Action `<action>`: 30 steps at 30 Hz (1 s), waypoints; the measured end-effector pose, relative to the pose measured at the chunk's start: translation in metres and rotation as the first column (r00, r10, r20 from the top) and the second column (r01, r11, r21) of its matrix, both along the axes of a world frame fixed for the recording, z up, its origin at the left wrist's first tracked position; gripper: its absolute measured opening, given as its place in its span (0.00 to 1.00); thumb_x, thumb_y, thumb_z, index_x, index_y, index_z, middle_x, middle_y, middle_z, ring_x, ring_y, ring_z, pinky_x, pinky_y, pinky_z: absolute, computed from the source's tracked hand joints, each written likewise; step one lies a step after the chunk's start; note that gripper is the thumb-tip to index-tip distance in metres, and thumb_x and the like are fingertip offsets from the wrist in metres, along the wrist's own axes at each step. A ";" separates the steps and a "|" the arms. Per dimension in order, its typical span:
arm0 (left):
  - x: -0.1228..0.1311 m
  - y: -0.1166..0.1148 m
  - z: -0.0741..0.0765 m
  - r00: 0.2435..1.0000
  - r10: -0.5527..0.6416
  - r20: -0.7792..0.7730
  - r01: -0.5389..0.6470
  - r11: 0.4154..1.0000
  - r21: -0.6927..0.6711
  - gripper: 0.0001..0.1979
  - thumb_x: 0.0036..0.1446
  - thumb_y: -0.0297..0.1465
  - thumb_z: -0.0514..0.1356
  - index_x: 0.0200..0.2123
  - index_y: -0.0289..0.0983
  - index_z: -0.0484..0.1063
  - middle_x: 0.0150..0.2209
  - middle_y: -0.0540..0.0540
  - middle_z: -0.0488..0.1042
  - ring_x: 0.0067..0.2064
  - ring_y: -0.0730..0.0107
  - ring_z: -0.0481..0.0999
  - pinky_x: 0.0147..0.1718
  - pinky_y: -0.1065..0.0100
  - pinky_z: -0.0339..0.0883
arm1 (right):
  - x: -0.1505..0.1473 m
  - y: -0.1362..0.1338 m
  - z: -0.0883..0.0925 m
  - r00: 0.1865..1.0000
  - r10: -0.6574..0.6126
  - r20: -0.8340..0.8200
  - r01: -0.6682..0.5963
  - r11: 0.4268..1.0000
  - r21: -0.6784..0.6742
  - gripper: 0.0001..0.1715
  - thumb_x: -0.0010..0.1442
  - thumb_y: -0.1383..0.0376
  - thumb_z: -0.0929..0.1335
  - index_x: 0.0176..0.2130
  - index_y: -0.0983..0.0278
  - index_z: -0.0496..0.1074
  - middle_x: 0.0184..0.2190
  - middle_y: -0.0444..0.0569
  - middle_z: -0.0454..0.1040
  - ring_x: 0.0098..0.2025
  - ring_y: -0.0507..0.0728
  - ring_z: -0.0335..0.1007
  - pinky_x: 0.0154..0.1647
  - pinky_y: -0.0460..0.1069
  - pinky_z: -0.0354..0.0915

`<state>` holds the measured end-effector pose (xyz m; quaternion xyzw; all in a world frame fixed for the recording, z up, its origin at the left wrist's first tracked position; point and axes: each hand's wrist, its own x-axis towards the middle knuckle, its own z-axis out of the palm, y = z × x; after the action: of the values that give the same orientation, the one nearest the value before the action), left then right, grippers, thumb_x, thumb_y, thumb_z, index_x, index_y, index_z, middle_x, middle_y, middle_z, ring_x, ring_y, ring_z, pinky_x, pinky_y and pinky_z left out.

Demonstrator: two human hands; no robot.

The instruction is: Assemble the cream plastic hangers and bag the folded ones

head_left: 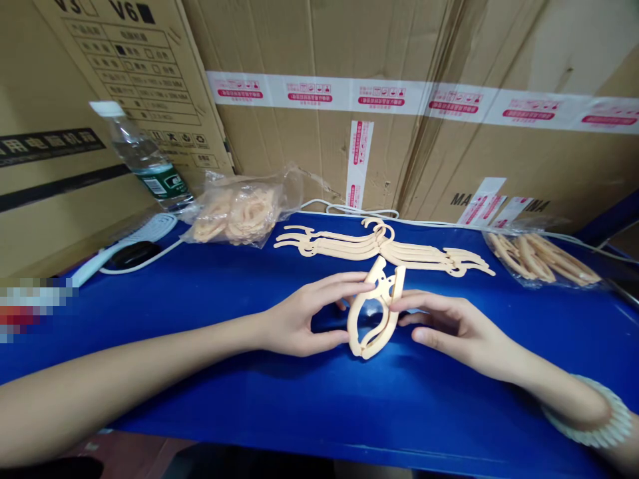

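A folded beige travel hanger (353,322) is held tilted up above the blue tabletop, its two arms folded down and nearly meeting at the bottom. My left hand (302,318) grips its left side, thumb at the lower arm and fingers near the top. With thumb and fingers apart, my right hand (462,330) is at its right side; the index fingertip touches the right arm. Just behind lie several unfolded beige hangers (344,249), stacked together with their hooks pointing away from me.
A clear bag of folded hangers (239,216) lies at back left, near a water bottle (157,173) and a white cable (344,210). Another bag of hangers (542,258) is at the right. Cardboard boxes (309,146) stand behind the blue table (249,406).
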<state>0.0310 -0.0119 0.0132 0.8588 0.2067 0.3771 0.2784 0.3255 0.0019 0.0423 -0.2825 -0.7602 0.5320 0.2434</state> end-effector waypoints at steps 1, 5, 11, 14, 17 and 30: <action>-0.001 0.000 0.000 1.000 -0.002 -0.020 0.002 1.000 0.020 0.36 0.60 0.27 0.66 0.69 0.40 0.60 0.67 0.33 0.64 0.67 0.48 0.67 0.62 0.52 0.70 | 0.001 0.000 0.000 1.000 -0.001 0.005 0.001 1.000 0.008 0.20 0.65 0.60 0.73 0.57 0.57 0.77 0.57 0.53 0.77 0.55 0.61 0.77 0.60 0.57 0.72; -0.002 0.000 -0.002 0.995 0.010 -0.104 -0.004 0.998 0.058 0.33 0.63 0.27 0.63 0.70 0.42 0.59 0.67 0.34 0.63 0.69 0.50 0.64 0.66 0.50 0.64 | 0.003 0.000 0.000 1.000 -0.020 0.005 0.020 0.999 0.033 0.24 0.64 0.60 0.74 0.59 0.55 0.75 0.61 0.54 0.73 0.58 0.63 0.74 0.61 0.59 0.71; -0.002 0.000 -0.003 0.992 0.071 -0.107 -0.071 0.997 0.004 0.33 0.64 0.25 0.62 0.70 0.43 0.59 0.65 0.35 0.65 0.54 0.61 0.77 0.53 0.58 0.76 | 0.006 0.004 -0.006 0.996 -0.081 -0.042 0.084 0.992 0.095 0.23 0.64 0.63 0.74 0.58 0.52 0.75 0.60 0.50 0.75 0.60 0.61 0.73 0.61 0.57 0.71; -0.003 0.000 -0.003 0.988 0.067 -0.139 -0.063 0.998 0.031 0.32 0.64 0.25 0.61 0.69 0.41 0.59 0.64 0.35 0.66 0.57 0.59 0.75 0.57 0.57 0.73 | 0.007 0.003 -0.005 0.997 -0.083 -0.007 0.083 0.976 0.200 0.24 0.65 0.63 0.73 0.59 0.51 0.74 0.59 0.48 0.75 0.61 0.60 0.72 0.63 0.56 0.69; -0.003 0.000 -0.005 0.981 0.036 -0.189 -0.016 0.994 0.104 0.29 0.66 0.26 0.59 0.69 0.38 0.60 0.64 0.34 0.67 0.65 0.55 0.70 0.63 0.55 0.67 | 0.006 0.001 -0.004 0.993 -0.032 0.112 -0.008 0.940 0.341 0.25 0.68 0.63 0.70 0.63 0.51 0.70 0.61 0.50 0.73 0.62 0.60 0.70 0.64 0.58 0.67; 0.002 -0.002 -0.008 0.948 0.241 -0.208 -0.190 0.952 0.240 0.12 0.68 0.27 0.58 0.54 0.35 0.69 0.50 0.40 0.78 0.48 0.62 0.76 0.49 0.61 0.72 | 0.004 0.003 -0.008 0.948 -0.112 0.297 -0.100 0.783 0.614 0.31 0.72 0.61 0.65 0.70 0.55 0.56 0.63 0.54 0.68 0.64 0.62 0.65 0.63 0.60 0.68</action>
<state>0.0328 -0.0141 0.0050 0.8946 0.2888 0.3214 0.1134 0.3292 0.0049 0.0347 -0.2709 -0.9207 0.1984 0.1990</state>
